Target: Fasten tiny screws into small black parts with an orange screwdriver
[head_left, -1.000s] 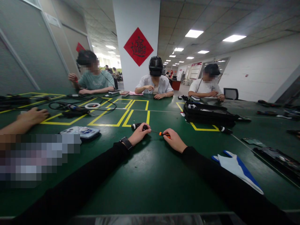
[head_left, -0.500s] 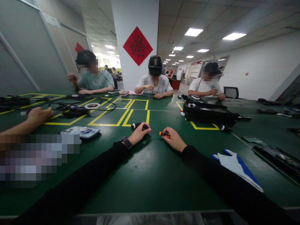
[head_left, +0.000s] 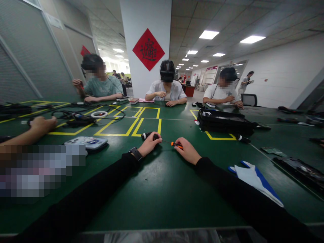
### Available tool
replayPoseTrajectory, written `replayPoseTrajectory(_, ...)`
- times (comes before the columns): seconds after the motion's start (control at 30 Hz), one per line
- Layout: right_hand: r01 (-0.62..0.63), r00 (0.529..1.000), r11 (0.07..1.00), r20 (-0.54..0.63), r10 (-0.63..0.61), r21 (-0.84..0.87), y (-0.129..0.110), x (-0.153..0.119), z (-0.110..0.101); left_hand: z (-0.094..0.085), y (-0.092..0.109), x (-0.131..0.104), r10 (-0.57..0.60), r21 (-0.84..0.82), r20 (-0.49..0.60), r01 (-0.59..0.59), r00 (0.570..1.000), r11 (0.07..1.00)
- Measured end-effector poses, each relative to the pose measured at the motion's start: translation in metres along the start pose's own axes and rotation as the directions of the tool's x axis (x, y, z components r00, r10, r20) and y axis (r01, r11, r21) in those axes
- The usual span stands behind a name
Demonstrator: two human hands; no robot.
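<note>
My right hand (head_left: 186,150) is closed around the orange and black handle of a screwdriver (head_left: 177,145). The thin metal shaft points left, and its tip meets the thing in my other hand. My left hand (head_left: 150,145), below a dark watch on the wrist, is closed on a small black cylindrical part (head_left: 145,135) with a whitish band near its end. My fingers hide most of that part. Both hands are low over the green table (head_left: 152,195), near its middle.
A blue-and-white glove (head_left: 255,182) lies to the right, near a black electronic assembly (head_left: 298,172). Farther off stands a long black case (head_left: 225,121), with another black cylinder (head_left: 243,138) before it. A light-blue case (head_left: 87,142) lies left, near a neighbour's arm (head_left: 22,136).
My hands and the screwdriver hold nearly the same pose. A walking person has come into view in the right background.
</note>
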State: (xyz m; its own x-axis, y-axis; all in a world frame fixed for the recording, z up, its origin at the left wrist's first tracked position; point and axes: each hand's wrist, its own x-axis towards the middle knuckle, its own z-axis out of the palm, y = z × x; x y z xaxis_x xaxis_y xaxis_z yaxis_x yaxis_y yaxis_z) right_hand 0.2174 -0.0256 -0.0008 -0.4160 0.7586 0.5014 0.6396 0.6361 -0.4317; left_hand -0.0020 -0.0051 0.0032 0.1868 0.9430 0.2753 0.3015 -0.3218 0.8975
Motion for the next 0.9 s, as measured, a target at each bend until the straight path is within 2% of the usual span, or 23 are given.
replayPoseTrajectory(0.27, -0.057, 0.998, 0.996, -0.017, 0.056, -0.067, -0.0013, 0.0014, 0.0021, -0.0012, 0.0075, -0.0033, 0.008, -0.002, 0.031, -0.008, 0.999, 1.000)
replayPoseTrajectory(0.5, -0.010, 1.000, 1.000, -0.015, 0.010, 0.001, -0.0008, -0.0002, 0.0004, -0.0009, 0.0058, -0.0021, 0.001, 0.002, 0.013, -0.001, 1.000, 1.000)
replayPoseTrajectory(0.73, -0.055, 0.998, 0.998, -0.010, 0.055, -0.030, -0.0001, 0.0016, 0.0032, -0.0023, 0.0038, -0.0009, 0.021, 0.003, 0.034, -0.021, 0.999, 1.000)
replayPoseTrajectory(0.9, -0.028, 0.999, 0.999, -0.017, 0.027, -0.029, 0.0007, 0.0014, 0.0016, -0.0019, 0.0046, -0.0015, 0.017, 0.000, 0.016, -0.017, 1.000, 1.000)
